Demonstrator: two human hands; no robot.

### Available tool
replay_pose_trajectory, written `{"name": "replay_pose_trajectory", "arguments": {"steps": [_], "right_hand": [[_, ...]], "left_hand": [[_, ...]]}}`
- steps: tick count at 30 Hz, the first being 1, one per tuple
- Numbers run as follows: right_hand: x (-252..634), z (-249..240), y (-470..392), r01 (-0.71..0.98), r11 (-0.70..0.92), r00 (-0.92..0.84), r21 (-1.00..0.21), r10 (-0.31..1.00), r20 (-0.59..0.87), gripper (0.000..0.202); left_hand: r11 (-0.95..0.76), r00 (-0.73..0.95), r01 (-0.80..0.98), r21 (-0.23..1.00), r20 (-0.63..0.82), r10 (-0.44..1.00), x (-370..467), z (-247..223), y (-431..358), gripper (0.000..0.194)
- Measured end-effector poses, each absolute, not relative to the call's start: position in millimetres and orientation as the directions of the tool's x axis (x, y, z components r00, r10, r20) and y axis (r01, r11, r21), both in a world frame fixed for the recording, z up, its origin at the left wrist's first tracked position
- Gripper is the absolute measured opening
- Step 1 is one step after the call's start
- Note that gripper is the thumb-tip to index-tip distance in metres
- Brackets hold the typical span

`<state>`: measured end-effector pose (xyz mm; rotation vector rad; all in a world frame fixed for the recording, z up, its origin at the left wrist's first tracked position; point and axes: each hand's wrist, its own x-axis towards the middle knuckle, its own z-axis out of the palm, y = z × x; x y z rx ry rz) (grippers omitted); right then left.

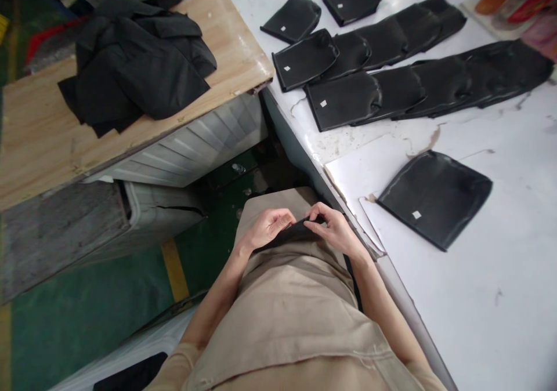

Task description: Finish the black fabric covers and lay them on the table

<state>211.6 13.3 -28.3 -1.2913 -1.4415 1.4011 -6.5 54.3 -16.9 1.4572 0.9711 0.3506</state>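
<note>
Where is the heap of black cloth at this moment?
In the head view, the heap of black cloth lies at upper left, on the wooden tabletop, left of the white table.

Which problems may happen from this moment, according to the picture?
The left hand and right hand seem to pinch the black material by its edge, so it might slip. The loose black fabric heap lies near the edge of the wooden tabletop and could slide off.

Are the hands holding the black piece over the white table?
No, the left hand and right hand hold the black piece at the lap, beside the white table.
</note>
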Motion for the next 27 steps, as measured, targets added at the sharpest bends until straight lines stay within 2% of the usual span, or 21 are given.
{"name": "replay_pose_trajectory", "arguments": {"steps": [4, 9, 17, 22, 27], "right_hand": [[212.4, -32.4, 13.2, 0.149, -0.100, -0.197, -0.984, 0.972, -0.128, 0.016], [212.0, -34.9, 13.6, 0.126, -0.124, -0.188, -0.984, 0.971, -0.147, 0.017], [215.3, -30.9, 13.2, 0.219, -0.111, -0.148, -0.969, 0.978, -0.146, 0.026], [222.6, -31.7, 11.6, 0.148, -0.157, -0.215, -0.976, 0.959, -0.187, 0.018], [223.2, -28.1, 11.8, 0.164, -0.172, -0.206, -0.971, 0.957, -0.205, 0.020]], "left_hand": [[0.206, 0.589, 0.364, 0.908, -0.396, 0.705, -13.0, -22.0, 52.5, 0.041], [0.055, 0.564, 0.447, 0.893, -0.329, 0.758, -13.6, -22.1, 51.0, 0.029], [0.107, 0.551, 0.421, 0.901, -0.348, 0.759, -12.6, -18.9, 51.1, 0.027], [0.062, 0.562, 0.439, 0.896, -0.328, 0.759, -14.8, -17.4, 52.6, 0.025], [0.035, 0.570, 0.457, 0.889, -0.322, 0.756, -14.3, -13.2, 53.7, 0.024]]}}
